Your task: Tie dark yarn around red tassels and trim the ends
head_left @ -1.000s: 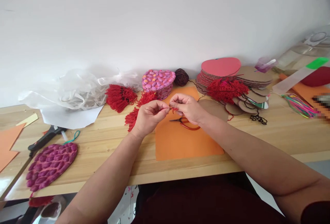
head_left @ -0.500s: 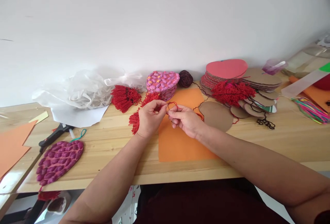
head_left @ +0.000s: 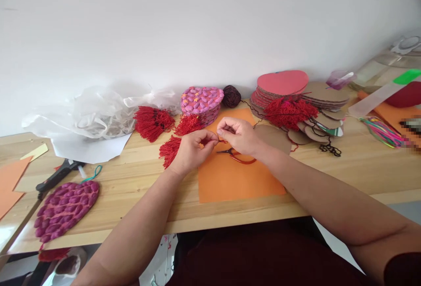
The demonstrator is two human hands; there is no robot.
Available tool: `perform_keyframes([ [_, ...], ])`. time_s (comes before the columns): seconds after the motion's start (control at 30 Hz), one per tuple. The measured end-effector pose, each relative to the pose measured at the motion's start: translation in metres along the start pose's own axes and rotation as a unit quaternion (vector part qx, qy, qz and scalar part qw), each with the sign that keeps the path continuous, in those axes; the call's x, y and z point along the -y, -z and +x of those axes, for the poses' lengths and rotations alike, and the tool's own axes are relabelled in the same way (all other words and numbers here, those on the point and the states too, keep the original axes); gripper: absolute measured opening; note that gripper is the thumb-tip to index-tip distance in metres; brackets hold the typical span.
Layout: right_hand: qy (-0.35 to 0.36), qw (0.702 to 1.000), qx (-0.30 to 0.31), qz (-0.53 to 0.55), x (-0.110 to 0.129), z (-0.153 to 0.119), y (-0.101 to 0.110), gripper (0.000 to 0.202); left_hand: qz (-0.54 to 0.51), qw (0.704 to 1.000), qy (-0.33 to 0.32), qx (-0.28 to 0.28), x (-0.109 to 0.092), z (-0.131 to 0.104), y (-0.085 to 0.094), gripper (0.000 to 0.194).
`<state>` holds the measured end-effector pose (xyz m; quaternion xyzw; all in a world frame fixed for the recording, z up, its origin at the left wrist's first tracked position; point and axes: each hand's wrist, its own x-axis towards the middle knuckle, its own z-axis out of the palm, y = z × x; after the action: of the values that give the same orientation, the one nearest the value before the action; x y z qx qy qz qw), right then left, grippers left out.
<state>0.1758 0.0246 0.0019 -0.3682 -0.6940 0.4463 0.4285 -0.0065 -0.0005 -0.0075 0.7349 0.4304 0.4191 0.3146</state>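
My left hand [head_left: 194,152] is pinched closed on a short piece of red yarn [head_left: 222,141], with a loose bit sticking out toward the right. Just beside it, my right hand [head_left: 238,136] has thumb and fingertips pressed together near the same yarn; a dark strand seems to run between the two, too thin to be sure. Beneath the right hand, scissors [head_left: 244,159] with orange handles lie on an orange paper sheet [head_left: 240,185]. Red yarn tassels [head_left: 169,150] are partly covered by my left hand. A brown cardboard piece [head_left: 276,139] sits behind my right wrist.
Toward the wall are more tassels [head_left: 154,123], decorated hearts [head_left: 202,101], a dark yarn ball [head_left: 232,96] and stacked cardboard hearts [head_left: 283,82] with red yarn [head_left: 291,112]. On the left lie a plastic bag [head_left: 98,115], a glue gun [head_left: 61,176] and a purple heart [head_left: 67,209].
My right hand has shifted up and its grip has changed, uncovering the scissors. The red loop between my hands now shows as a short, low piece. The view has moved slightly right.
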Motion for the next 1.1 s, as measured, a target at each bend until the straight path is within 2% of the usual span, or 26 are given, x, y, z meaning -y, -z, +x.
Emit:
perform_keyframes([
  [0.1, -0.076, 0.985, -0.003, 0.158, -0.004, 0.003, -0.006, 0.022, -0.154, 0.987, 0.048, -0.017, -0.006, -0.001, -0.002, 0.015],
  [0.2, -0.172, 0.939, -0.03, 0.297, -0.003, -0.001, -0.02, 0.034, -0.218, 0.971, 0.066, -0.078, -0.008, 0.0, -0.004, 0.021],
  [0.3, -0.23, 0.895, -0.061, 0.377, 0.003, -0.006, -0.031, 0.038, -0.192, 0.969, 0.062, -0.141, -0.005, 0.001, -0.007, 0.02],
  [0.4, -0.25, 0.875, -0.078, 0.406, 0.008, -0.009, -0.036, 0.033, -0.097, 0.977, 0.048, -0.184, 0.001, 0.0, -0.009, 0.014],
  [0.57, -0.263, 0.866, -0.115, 0.408, 0.012, -0.009, -0.038, 0.03, 0.074, 0.978, 0.005, -0.196, 0.0, -0.004, -0.012, 0.008],
  [0.7, -0.269, 0.865, -0.146, 0.397, 0.011, -0.009, -0.039, 0.034, 0.114, 0.977, -0.003, -0.179, -0.004, -0.004, -0.013, 0.006],
  [0.8, -0.276, 0.868, -0.155, 0.384, 0.008, -0.008, -0.038, 0.032, 0.072, 0.985, 0.023, -0.153, -0.002, -0.003, -0.013, 0.008],
  [0.9, -0.274, 0.874, -0.153, 0.371, 0.004, -0.007, -0.036, 0.026, -0.023, 0.99, 0.058, -0.124, 0.0, -0.003, -0.01, 0.014],
  [1.0, -0.269, 0.877, -0.149, 0.369, 0.002, -0.006, -0.035, 0.026, -0.112, 0.984, 0.093, -0.101, -0.002, -0.001, -0.008, 0.021],
  [1.1, -0.271, 0.878, -0.139, 0.369, 0.003, -0.007, -0.035, 0.028, -0.155, 0.975, 0.124, -0.103, -0.005, 0.001, -0.006, 0.028],
])
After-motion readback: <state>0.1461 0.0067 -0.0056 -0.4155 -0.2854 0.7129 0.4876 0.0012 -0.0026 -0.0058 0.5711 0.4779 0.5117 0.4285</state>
